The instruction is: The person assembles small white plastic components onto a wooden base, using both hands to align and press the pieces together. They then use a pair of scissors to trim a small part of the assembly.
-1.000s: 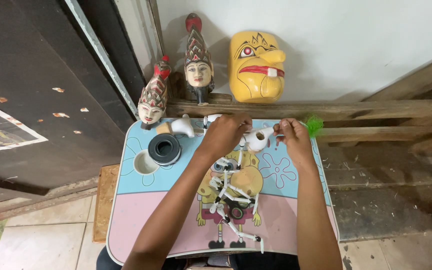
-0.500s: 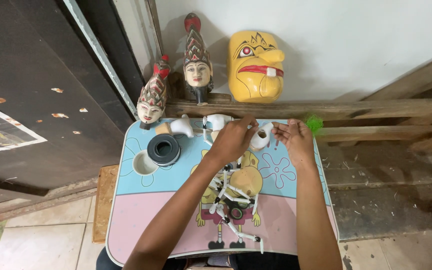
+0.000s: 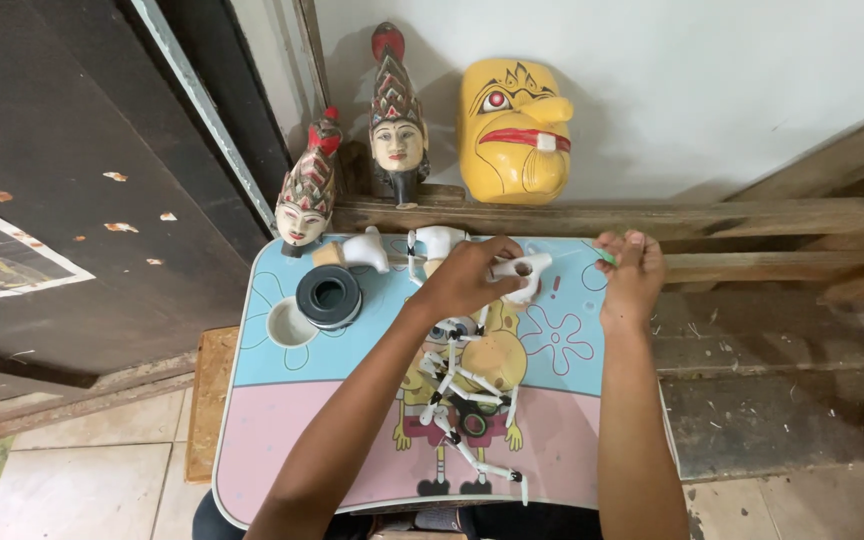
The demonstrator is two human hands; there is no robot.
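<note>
Left hand [image 3: 467, 280] gripped a white carved piece [image 3: 522, 275]; right hand [image 3: 632, 275] pinched a green brush [image 3: 604, 257]; paint could smear if either slipped.

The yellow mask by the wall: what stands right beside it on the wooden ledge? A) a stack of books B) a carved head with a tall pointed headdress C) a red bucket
B: a carved head with a pointed headdress stands just left of the yellow mask.

a small white carved piece [image 3: 522, 275] lies tilted on the blue tabletop, a thin green-tipped tool [image 3: 604, 256] just right.
</note>
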